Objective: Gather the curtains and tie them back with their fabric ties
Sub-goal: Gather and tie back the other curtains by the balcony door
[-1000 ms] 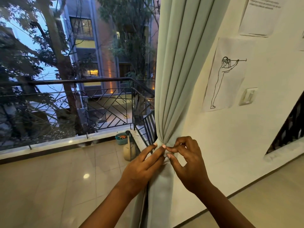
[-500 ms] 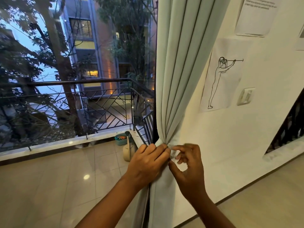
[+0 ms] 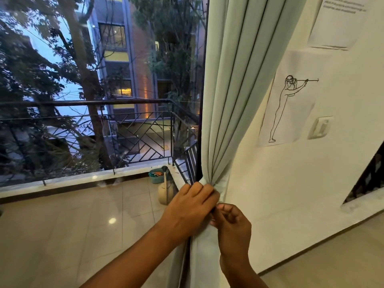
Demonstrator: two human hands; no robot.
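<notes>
- Curtain (image 3: 232, 90): pale green, hanging at the right edge of the window (image 3: 99, 90), its long axis running top to bottom; the pleats are narrowing to a gathered waist just above both hands, then the cloth is falling loose again below them.
- Left hand (image 3: 188, 206): lying across the waist from the window side, knuckles up, fingers curling over the bunched pleats and pressing them in; it is sitting the higher of the two and looks the nearer to the gather.
- Fabric tie (image 3: 220, 187): a small fold of the same pale cloth is showing just right of the left fingertips; whether it is looped right round cannot be told, since the hands are covering it.
- Right hand (image 3: 231, 222): sitting just below and to the right of the left, touching it, fingers curled inward as if pinching an end of the tie; what it holds is hidden.
- Wall (image 3: 280, 183): standing close behind the curtain on the right.
- Judgement: the tying appears to be under way, not finished, and the next pull probably runs crosswise to the pleats.
</notes>
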